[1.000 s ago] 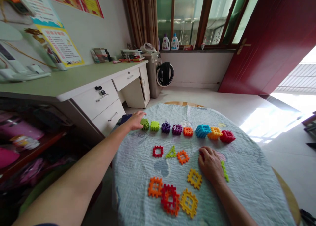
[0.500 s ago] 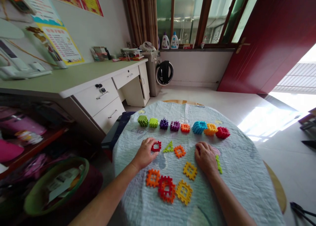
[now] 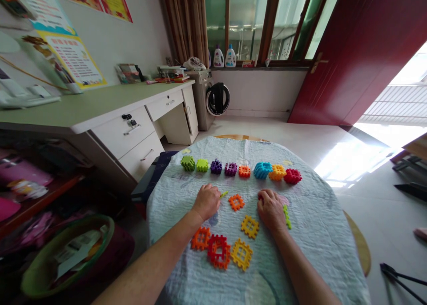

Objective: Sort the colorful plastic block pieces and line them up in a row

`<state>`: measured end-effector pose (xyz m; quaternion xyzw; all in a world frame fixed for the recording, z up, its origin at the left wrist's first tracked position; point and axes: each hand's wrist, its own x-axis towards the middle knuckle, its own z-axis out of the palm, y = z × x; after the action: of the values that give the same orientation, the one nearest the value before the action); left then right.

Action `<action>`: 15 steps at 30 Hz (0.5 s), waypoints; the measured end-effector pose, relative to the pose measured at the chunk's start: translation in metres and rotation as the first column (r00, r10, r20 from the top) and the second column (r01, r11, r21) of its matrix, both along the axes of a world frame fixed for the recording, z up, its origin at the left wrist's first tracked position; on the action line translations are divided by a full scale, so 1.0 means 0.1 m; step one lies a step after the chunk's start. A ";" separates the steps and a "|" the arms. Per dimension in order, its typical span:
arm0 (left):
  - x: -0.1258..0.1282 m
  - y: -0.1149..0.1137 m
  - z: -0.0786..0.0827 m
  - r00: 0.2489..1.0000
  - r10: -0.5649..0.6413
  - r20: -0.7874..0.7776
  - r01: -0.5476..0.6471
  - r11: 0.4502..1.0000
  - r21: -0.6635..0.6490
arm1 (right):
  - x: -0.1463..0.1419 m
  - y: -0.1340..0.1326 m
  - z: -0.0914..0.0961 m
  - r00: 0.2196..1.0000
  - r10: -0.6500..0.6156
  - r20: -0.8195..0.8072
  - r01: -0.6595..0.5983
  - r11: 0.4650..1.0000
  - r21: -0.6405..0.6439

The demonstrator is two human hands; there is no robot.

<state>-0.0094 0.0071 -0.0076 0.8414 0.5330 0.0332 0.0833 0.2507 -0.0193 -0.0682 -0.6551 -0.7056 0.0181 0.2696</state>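
My left hand (image 3: 207,201) lies curled on the quilted cloth (image 3: 316,216) of a round table. It covers the spot where a red square frame lay. A green triangle's tip (image 3: 224,193) sticks out at its fingertips. My right hand (image 3: 271,209) rests knuckles-up with curled fingers, beside a thin green piece (image 3: 286,216). An orange flat piece (image 3: 236,202) lies between the hands. A yellow one (image 3: 250,226) is just below. Nearer me sit orange (image 3: 200,238), red (image 3: 219,250) and yellow (image 3: 241,254) frames. Beyond the hands runs a row of several cubes, from green (image 3: 187,163) to red (image 3: 292,176).
A desk with drawers (image 3: 133,131) stands to the left. A green basin (image 3: 66,256) with papers is on the floor below it. A washing machine (image 3: 216,98) sits by the window and a red door (image 3: 360,51) is at right. Dark legs (image 3: 400,276) lie on the floor at right.
My left hand pulled back from the green cube at the row's left end to the red square frame and now covers it. My right hand has hardly moved. The view shifted slightly.
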 end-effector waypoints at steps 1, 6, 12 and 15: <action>0.01 0.00 0.01 1.000 0.006 0.007 -0.006 1.000 0.004 | 0.00 0.00 0.00 1.000 -0.001 -0.001 0.001 1.000 0.003; 0.01 -0.13 0.04 0.997 0.053 0.046 -0.054 0.999 0.008 | 0.00 -0.01 0.01 1.000 -0.007 0.001 0.007 1.000 0.000; -0.01 -0.33 0.01 0.963 0.159 0.217 -0.086 0.947 -0.310 | -0.01 -0.01 0.01 1.000 -0.010 0.007 0.010 1.000 -0.003; 0.05 -0.39 -0.06 0.900 0.299 0.318 -0.183 0.920 -0.345 | -0.01 -0.01 0.00 1.000 -0.011 0.017 0.011 1.000 -0.002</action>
<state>-0.0046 -0.0314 -0.0136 0.7238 0.6079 0.1153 0.3055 0.2494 -0.0201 -0.0681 -0.6592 -0.7044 0.0115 0.2630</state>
